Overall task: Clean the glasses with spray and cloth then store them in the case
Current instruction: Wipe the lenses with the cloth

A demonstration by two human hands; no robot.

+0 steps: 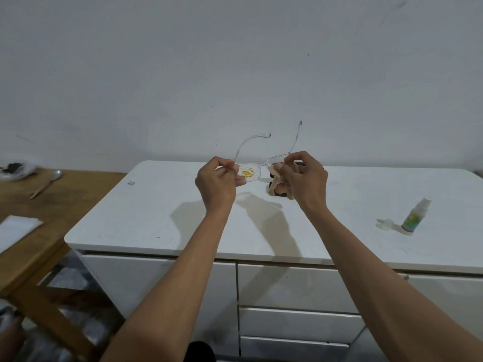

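Looks like a room in a home: plain white wall (235,61), white cabinet (287,288) with drawers, brown wooden table (65,199) beside it with a spoon (48,182) and a dish (15,169) on top.

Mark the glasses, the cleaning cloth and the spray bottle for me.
glasses (250,173), head view, on the stained lens nearest the left hand.
cleaning cloth (280,188), head view, on the folds hanging under the right hand.
spray bottle (413,218), head view, on its labelled body.
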